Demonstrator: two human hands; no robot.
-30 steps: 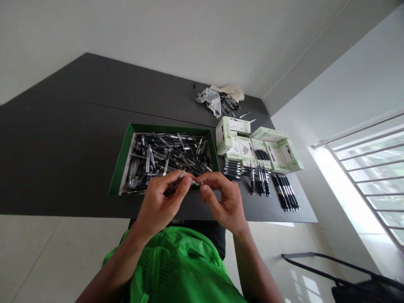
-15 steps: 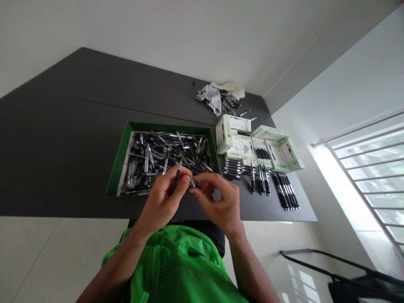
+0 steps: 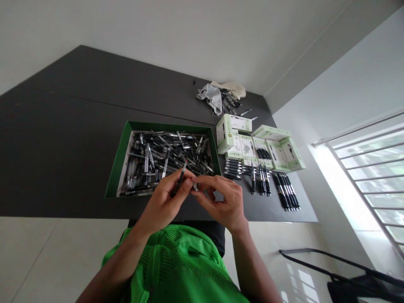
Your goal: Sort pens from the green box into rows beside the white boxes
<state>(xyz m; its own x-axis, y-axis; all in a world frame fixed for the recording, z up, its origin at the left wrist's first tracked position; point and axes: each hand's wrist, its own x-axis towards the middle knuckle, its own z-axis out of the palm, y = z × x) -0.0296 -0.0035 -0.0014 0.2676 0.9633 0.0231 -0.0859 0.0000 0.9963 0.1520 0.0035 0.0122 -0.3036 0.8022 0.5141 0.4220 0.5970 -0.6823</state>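
My left hand (image 3: 168,194) is closed around a dark pen (image 3: 182,172) whose grey, red-tipped end points up and away from me. Fingertip to fingertip with it, my right hand (image 3: 222,198) pinches a small silvery pen piece (image 3: 195,186), partly hidden by the fingers. Both hands are over the near edge of a green box (image 3: 118,163) filled with a jumble of loose black and clear pens (image 3: 164,155).
To the right stand open white-and-green cartons (image 3: 224,134), with rows of black pens (image 3: 285,191) before them. Grey and cream gloves or cloths (image 3: 211,97) lie at the back beside more pens. The table's front edge (image 3: 63,217) runs close to me.
The right fingertips have moved against the left thumb, and the small piece between them has turned. The pen in my left hand has tipped up and then slightly rightward.
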